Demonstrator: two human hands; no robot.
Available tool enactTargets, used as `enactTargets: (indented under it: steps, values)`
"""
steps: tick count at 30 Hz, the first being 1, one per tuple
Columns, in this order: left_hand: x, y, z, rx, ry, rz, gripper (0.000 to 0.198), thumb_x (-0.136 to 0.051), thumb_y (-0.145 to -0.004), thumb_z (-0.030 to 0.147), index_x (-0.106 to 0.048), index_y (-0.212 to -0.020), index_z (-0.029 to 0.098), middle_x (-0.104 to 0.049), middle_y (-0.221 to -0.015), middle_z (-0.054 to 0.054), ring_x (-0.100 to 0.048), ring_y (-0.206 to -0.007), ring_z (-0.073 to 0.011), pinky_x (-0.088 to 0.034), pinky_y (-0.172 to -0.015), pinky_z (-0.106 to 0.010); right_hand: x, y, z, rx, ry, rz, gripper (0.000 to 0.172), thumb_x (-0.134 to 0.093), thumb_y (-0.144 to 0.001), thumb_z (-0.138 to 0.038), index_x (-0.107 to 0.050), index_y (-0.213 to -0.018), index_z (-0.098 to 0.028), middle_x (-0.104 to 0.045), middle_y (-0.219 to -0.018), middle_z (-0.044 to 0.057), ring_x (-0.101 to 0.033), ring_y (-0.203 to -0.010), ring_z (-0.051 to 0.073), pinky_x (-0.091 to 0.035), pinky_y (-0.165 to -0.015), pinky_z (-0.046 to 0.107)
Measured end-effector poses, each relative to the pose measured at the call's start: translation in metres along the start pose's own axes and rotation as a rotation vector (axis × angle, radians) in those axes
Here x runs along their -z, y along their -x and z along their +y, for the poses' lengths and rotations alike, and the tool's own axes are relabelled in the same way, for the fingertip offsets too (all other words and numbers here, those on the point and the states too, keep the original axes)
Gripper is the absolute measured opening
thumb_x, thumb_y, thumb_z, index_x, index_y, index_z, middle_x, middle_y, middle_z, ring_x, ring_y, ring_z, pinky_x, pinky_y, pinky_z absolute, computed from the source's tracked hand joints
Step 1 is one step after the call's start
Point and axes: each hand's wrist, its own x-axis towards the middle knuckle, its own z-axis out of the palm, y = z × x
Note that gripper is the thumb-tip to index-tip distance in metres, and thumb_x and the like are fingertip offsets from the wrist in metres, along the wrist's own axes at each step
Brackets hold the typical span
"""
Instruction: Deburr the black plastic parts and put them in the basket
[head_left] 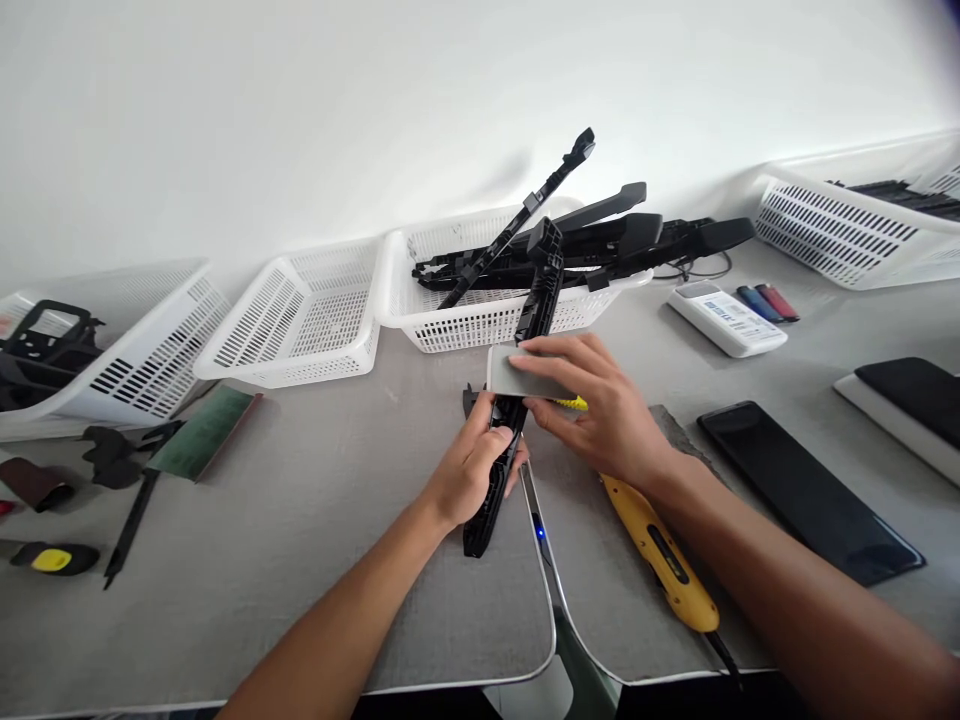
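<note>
My left hand (466,470) is wrapped round the lower half of a long black plastic strip (541,300), which slants up and away from me above the table. In my right hand (604,405), between thumb and fingers, is a flat grey rectangular pad (514,376). The pad lies across the middle of the strip, just above my left thumb. Part of the strip is hidden under the pad and my left fingers. Under my right wrist, a yellow electric hand tool (667,560) with a cord lies on the table.
White plastic baskets stand along the wall; the middle basket (465,330) holds several black strips jutting out. A green abrasive sheet (206,432) and small tools lie left. At right are a black phone-like slab (810,490) and a white device (727,318). Two metal-edged tabletops meet before me.
</note>
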Motion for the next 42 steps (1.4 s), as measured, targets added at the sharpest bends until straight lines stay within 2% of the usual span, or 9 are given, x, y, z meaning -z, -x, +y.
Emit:
enactTargets:
  steps: [4,12,17,20,24,26,30,36,42]
  values:
    - [-0.001,0.001,0.002,-0.001,-0.059,-0.015,0.035,-0.044,-0.104,0.042,-0.045,-0.134,0.025,-0.055,-0.076,0.006,-0.048,-0.05,-0.0102,-0.041,-0.05,-0.023,0.005,-0.002,0.004,-0.057,0.078,0.118,0.036,-0.072,-0.098,-0.019,-0.072,-0.132,-0.03,-0.072,-0.134,0.01,-0.064,-0.122,0.033,-0.056,-0.104,0.058]
    - [-0.002,0.003,0.003,-0.04,0.014,-0.046,0.039,-0.048,-0.103,0.046,-0.045,-0.136,0.024,-0.056,-0.075,0.006,-0.048,-0.05,-0.0098,-0.039,-0.049,-0.023,0.011,-0.004,-0.001,-0.007,0.058,0.177,0.046,-0.072,-0.095,-0.019,-0.067,-0.138,-0.034,-0.071,-0.129,0.01,-0.067,-0.118,0.033,-0.057,-0.101,0.057]
    - [-0.004,0.004,0.003,-0.002,0.022,-0.053,0.039,-0.048,-0.103,0.044,-0.046,-0.136,0.024,-0.056,-0.075,0.006,-0.048,-0.05,-0.0095,-0.04,-0.049,-0.022,0.009,-0.002,0.008,-0.102,0.079,0.261,0.052,-0.072,-0.094,-0.024,-0.064,-0.144,-0.035,-0.066,-0.131,0.011,-0.064,-0.126,0.035,-0.055,-0.106,0.06]
    - [-0.004,0.004,0.002,0.025,0.048,-0.057,0.04,-0.049,-0.103,0.046,-0.045,-0.136,0.024,-0.056,-0.075,0.006,-0.047,-0.049,-0.0096,-0.039,-0.047,-0.022,0.005,-0.001,0.011,-0.173,0.024,0.202,0.051,-0.072,-0.094,-0.025,-0.064,-0.144,-0.033,-0.065,-0.132,0.011,-0.064,-0.125,0.034,-0.057,-0.104,0.057]
    - [-0.001,0.002,0.002,-0.001,0.1,-0.022,0.036,-0.048,-0.102,0.05,-0.045,-0.127,0.025,-0.056,-0.074,0.006,-0.047,-0.048,-0.0093,-0.039,-0.046,-0.021,0.001,-0.001,0.004,-0.104,-0.047,0.058,0.046,-0.071,-0.094,-0.024,-0.067,-0.139,-0.03,-0.067,-0.13,0.011,-0.065,-0.123,0.033,-0.056,-0.106,0.055]
    - [0.0,0.001,0.002,-0.02,0.093,-0.011,0.035,-0.049,-0.102,0.051,-0.046,-0.125,0.025,-0.056,-0.074,0.006,-0.046,-0.049,-0.0092,-0.039,-0.047,-0.021,0.003,-0.001,0.001,-0.08,-0.052,0.071,0.046,-0.071,-0.094,-0.024,-0.067,-0.139,-0.03,-0.067,-0.13,0.011,-0.064,-0.124,0.033,-0.056,-0.107,0.054]
    - [-0.002,0.002,0.002,-0.001,0.089,-0.048,0.043,-0.052,-0.101,0.054,-0.046,-0.132,0.025,-0.057,-0.075,0.005,-0.046,-0.05,-0.0098,-0.04,-0.047,-0.021,0.006,-0.002,0.004,-0.191,-0.015,0.179,0.049,-0.074,-0.094,-0.027,-0.065,-0.142,-0.032,-0.066,-0.134,0.011,-0.064,-0.126,0.033,-0.056,-0.106,0.056]
    - [-0.004,0.001,-0.002,-0.024,0.169,0.065,0.055,-0.045,-0.101,0.072,-0.048,-0.129,0.024,-0.056,-0.075,0.004,-0.044,-0.051,-0.0113,-0.04,-0.046,-0.022,0.002,-0.001,-0.001,-0.054,-0.11,-0.057,0.048,-0.071,-0.097,-0.026,-0.065,-0.144,-0.031,-0.067,-0.131,0.01,-0.064,-0.123,0.031,-0.056,-0.106,0.054]
    - [-0.002,0.001,-0.007,-0.062,0.099,0.018,0.075,-0.035,-0.096,0.089,-0.046,-0.137,0.026,-0.055,-0.074,0.005,-0.043,-0.051,-0.0111,-0.04,-0.047,-0.023,0.001,-0.001,-0.006,-0.097,-0.072,-0.01,0.05,-0.072,-0.097,-0.026,-0.065,-0.147,-0.031,-0.066,-0.132,0.011,-0.062,-0.125,0.032,-0.055,-0.107,0.054]
